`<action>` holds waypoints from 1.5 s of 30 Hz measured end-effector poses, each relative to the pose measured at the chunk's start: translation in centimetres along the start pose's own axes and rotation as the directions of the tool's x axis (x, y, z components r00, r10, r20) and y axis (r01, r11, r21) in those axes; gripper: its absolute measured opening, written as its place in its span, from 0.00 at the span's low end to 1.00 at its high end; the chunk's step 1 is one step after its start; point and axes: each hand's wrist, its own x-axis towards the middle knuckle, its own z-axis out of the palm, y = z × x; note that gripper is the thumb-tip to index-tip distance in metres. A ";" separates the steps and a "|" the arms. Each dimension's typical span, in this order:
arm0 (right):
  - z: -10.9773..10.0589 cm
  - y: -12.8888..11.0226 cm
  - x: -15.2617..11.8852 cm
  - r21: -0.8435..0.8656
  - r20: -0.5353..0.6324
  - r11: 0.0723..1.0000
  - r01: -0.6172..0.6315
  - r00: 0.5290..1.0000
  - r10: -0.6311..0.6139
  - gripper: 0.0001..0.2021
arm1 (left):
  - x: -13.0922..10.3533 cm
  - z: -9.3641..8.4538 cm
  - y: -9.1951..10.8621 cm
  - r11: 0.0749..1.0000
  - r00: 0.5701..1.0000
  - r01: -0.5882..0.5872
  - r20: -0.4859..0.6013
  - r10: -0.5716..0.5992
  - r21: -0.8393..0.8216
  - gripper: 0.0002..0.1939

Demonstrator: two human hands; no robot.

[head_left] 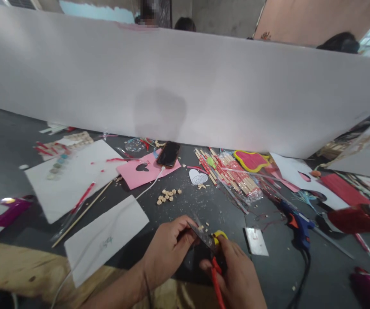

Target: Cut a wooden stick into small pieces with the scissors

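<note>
At the bottom centre, my right hand [236, 270] is wrapped round a cutting tool [216, 268] with red and yellow handles. The metal blades point up and left toward my left hand [168, 244]. Its thumb and fingers are pinched together beside the blade tips, and what they hold is too small to make out. Small pale pieces [201, 227] show right by the blades. Beyond my hands lies a cluster of small wooden pieces [168, 196] on the dark table [200, 206], with a white paper heart [198, 177] to its right.
A phone [169, 154] on a cable lies over pink paper [130, 174]. White sheets [107, 240] are at left. Red-and-wood sticks [236, 176], a blue glue gun [300, 227] and a small white plate [256, 241] are at right. A white partition [172, 86] stands behind.
</note>
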 end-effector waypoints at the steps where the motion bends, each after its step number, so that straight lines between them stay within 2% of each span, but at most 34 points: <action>1: 0.0 0.0 0.0 -0.006 -0.010 1.000 0.007 1.000 -0.007 0.17 | 0.1 0.0 0.1 1.000 1.000 -0.004 0.007 0.004 0.010 0.08; 11: 0.4 -0.6 0.2 0.019 -0.035 1.000 0.006 0.999 -0.006 0.10 | 0.1 0.2 0.0 0.999 1.000 0.013 -0.014 -0.013 -0.030 0.09; 18: -0.1 -0.8 0.4 0.060 0.048 0.998 -0.016 0.999 0.013 0.18 | 0.3 0.3 0.0 0.999 0.999 0.034 -0.013 -0.035 -0.016 0.09; 20: -0.1 -0.8 0.3 0.062 0.055 0.998 -0.001 0.998 -0.003 0.17 | 0.4 0.2 0.1 0.998 0.999 0.046 -0.009 -0.046 -0.031 0.09; 25: 0.5 -0.4 0.0 0.100 0.033 0.995 0.022 0.999 -0.025 0.13 | 0.4 -0.1 0.3 0.982 0.994 0.071 0.096 -0.055 -0.173 0.09; 29: 1.0 0.2 0.1 0.064 0.026 0.998 0.029 0.999 -0.031 0.07 | 0.4 -0.2 0.1 0.981 0.994 0.070 0.091 -0.054 -0.181 0.11; 31: 1.2 0.4 0.2 0.045 0.014 0.999 0.031 0.999 -0.032 0.08 | 0.3 -0.1 0.0 0.980 0.995 0.071 0.084 -0.056 -0.186 0.11; 34: 1.1 0.2 0.1 0.048 -0.003 0.999 0.013 1.000 -0.013 0.08 | 0.1 0.1 0.1 0.974 0.994 0.072 0.096 -0.052 -0.214 0.11; 37: 0.9 -0.5 0.0 0.093 0.035 0.995 -0.041 0.999 0.038 0.06 | 0.0 0.3 0.2 0.973 0.995 0.060 0.097 -0.039 -0.225 0.11; 40: 1.0 -1.0 -0.1 0.138 0.069 0.988 -0.075 0.995 0.066 0.08 | -0.1 0.2 0.1 0.979 0.997 0.039 0.075 -0.025 -0.198 0.12; 45: 2.0 -0.4 -0.4 0.158 -0.011 0.985 -0.067 0.998 0.069 0.10 | -0.2 0.2 -0.5 0.988 0.999 0.010 0.047 -0.003 -0.157 0.13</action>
